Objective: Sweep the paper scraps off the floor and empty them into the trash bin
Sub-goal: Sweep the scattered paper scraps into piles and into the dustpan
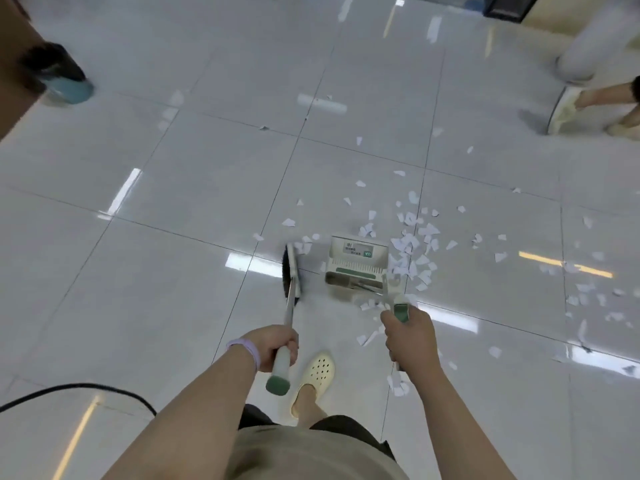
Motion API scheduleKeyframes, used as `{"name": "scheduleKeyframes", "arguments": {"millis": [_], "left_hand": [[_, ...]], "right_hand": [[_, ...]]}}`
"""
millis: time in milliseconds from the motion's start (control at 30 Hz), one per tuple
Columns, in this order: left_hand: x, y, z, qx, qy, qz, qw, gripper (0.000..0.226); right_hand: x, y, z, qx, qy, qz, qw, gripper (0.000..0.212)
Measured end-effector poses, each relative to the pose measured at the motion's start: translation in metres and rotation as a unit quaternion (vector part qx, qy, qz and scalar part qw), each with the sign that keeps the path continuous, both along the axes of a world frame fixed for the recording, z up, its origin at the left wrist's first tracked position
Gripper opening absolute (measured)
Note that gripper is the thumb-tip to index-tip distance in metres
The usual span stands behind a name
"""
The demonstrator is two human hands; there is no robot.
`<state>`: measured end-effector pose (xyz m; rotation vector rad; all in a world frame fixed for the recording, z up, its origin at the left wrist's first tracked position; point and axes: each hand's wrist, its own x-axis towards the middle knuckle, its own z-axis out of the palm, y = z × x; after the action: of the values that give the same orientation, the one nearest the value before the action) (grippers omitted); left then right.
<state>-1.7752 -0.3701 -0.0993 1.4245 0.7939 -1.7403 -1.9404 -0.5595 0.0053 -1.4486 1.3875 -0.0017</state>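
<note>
Trash bin (67, 86) far left by wall. L hand (273, 346) gripping broom (290, 271) handle, bristles on floor (156, 271). Dustpan (355, 263) just right, R hand (410, 336) wrapped on its handle. Paper scraps (412, 244) mostly right of pan.

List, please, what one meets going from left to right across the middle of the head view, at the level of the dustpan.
Broom head → dustpan → thick cluster of paper scraps → thinner scattered scraps near the right edge.
</note>
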Motion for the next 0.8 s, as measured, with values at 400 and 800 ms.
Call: {"name": "scheduleKeyframes", "arguments": {"millis": [400,800], "left_hand": [[0.048,-0.064,0.021,-0.072,0.03,-0.055,0.995,0.03],[0.192,0.028,0.053,-0.036,-0.028,0.086,0.995,0.023]], "right_hand": [[-0.008,-0.05,0.029,-0.015,-0.038,-0.182,0.982,0.028],[0.091,-0.013,0.025,-0.041,-0.042,-0.2,0.978,0.025]]}}
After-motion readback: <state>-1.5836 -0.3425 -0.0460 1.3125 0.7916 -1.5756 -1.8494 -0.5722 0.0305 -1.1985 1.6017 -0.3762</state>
